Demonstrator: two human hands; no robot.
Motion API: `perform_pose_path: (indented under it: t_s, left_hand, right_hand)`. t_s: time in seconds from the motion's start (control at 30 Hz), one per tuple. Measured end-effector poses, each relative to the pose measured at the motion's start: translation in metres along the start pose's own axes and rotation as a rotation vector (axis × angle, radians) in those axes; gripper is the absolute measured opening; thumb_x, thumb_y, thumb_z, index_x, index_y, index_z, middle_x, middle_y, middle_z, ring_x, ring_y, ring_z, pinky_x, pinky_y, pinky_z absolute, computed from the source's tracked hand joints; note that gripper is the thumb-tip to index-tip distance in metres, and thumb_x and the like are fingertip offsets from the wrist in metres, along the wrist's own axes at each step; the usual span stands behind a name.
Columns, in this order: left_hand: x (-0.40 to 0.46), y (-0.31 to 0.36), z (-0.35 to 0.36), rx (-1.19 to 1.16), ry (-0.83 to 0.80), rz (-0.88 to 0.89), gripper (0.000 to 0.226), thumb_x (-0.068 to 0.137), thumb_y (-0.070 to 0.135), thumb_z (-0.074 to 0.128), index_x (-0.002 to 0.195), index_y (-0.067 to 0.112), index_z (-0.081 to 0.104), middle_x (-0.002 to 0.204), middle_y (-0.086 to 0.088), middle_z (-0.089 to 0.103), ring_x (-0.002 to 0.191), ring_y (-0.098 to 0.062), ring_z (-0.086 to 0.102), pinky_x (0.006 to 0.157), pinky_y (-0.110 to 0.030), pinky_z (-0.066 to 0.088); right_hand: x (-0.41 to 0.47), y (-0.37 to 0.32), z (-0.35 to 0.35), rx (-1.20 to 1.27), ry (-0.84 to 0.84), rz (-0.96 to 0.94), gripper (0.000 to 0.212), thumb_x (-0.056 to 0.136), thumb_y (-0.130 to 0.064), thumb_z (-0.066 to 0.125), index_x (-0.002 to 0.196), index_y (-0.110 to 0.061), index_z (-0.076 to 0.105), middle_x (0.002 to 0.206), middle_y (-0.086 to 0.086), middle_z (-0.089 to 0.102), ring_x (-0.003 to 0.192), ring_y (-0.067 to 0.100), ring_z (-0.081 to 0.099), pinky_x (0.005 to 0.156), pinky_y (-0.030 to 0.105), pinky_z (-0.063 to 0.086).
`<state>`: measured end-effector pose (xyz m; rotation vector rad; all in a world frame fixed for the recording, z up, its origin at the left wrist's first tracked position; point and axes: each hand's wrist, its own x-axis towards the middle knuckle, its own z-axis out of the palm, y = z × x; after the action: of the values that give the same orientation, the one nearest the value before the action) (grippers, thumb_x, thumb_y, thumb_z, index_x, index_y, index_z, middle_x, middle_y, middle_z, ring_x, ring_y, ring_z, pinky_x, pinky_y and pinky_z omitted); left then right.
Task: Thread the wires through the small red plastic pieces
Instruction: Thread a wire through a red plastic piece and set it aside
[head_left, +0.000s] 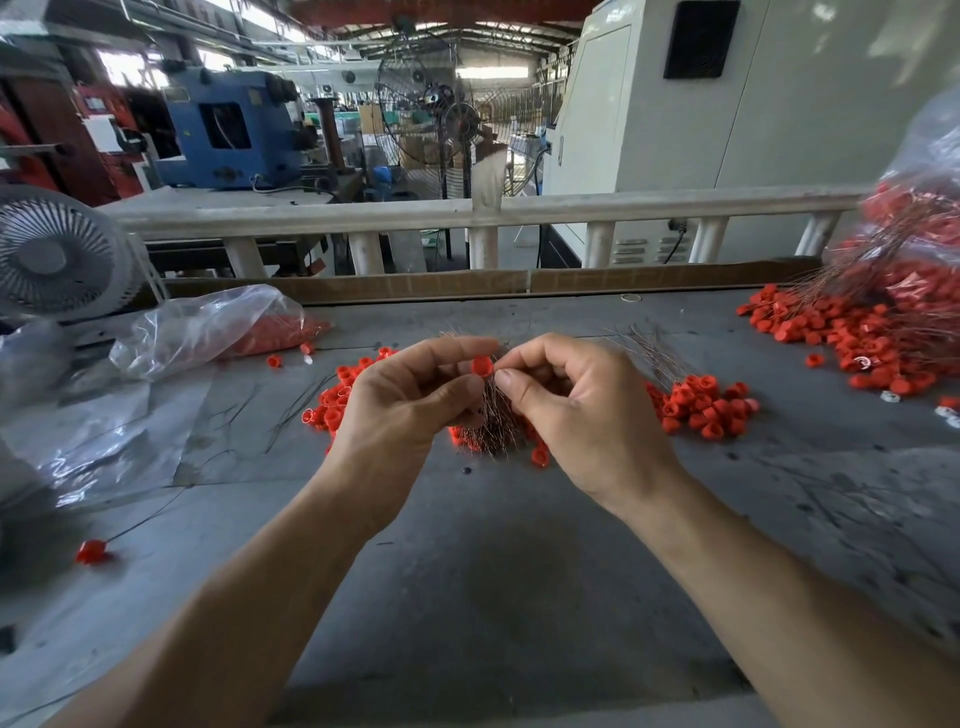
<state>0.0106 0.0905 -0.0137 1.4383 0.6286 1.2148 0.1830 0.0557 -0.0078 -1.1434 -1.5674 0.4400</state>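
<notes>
My left hand (402, 397) pinches a small red plastic piece (481, 365) between thumb and forefinger and also holds a bundle of thin wires (496, 421) that hangs below it. My right hand (576, 402) pinches a thin wire end right beside the red piece. Both hands hover above the grey table (467, 545). Loose red pieces (332, 400) lie in a heap behind my left hand, and another heap (701, 402) with wires (652, 353) lies behind my right hand.
A big pile of red pieces on wires (872, 332) spills from a plastic bag at the far right. A clear bag of red pieces (218, 327) lies at the left near a small fan (57, 254). One red piece on a wire (92, 551) lies front left.
</notes>
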Motion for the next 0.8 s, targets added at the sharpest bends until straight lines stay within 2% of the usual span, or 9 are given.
perform_pose_path:
  t_s: [0.1,0.33,0.5,0.8]
  left_hand:
    - [-0.0001,-0.0004,-0.0001,0.002,0.010,0.006,0.029,0.080,0.012,0.071,0.107,0.020,0.078,0.099,-0.012,0.071,0.087,-0.021,0.066,0.081,-0.030,0.059]
    - [0.0008,-0.0007,0.0016,-0.028,0.055,-0.012,0.024,0.079,0.011,0.073,0.099,0.019,0.081,0.093,-0.010,0.075,0.082,-0.022,0.071,0.079,-0.029,0.060]
    - [0.0009,-0.0010,-0.0011,-0.038,0.054,-0.032,0.023,0.082,0.016,0.070,0.101,0.020,0.082,0.093,-0.012,0.077,0.085,-0.022,0.074,0.080,-0.030,0.060]
    - [0.0022,-0.0010,-0.0026,-0.076,0.049,-0.062,0.025,0.081,0.012,0.071,0.103,0.016,0.081,0.093,-0.015,0.076,0.081,-0.022,0.074,0.076,-0.029,0.060]
  right_hand:
    - [0.0000,0.0001,0.0006,0.005,0.000,0.011,0.008,0.093,-0.015,0.072,0.089,-0.020,0.076,0.071,-0.012,0.070,0.069,0.006,0.067,0.062,0.016,0.051]
    - [0.0002,0.0005,0.0002,0.014,0.006,0.029,0.011,0.094,-0.014,0.071,0.086,-0.020,0.075,0.069,-0.005,0.070,0.065,0.012,0.065,0.060,0.028,0.055]
    - [0.0001,0.0012,-0.0014,0.030,0.004,0.040,0.012,0.094,-0.014,0.071,0.085,-0.020,0.075,0.069,-0.001,0.070,0.067,0.018,0.065,0.061,0.034,0.055]
    - [0.0014,0.0044,-0.0028,0.066,-0.023,0.014,0.012,0.093,-0.012,0.071,0.085,-0.021,0.074,0.070,0.005,0.068,0.069,0.023,0.064,0.064,0.035,0.054]
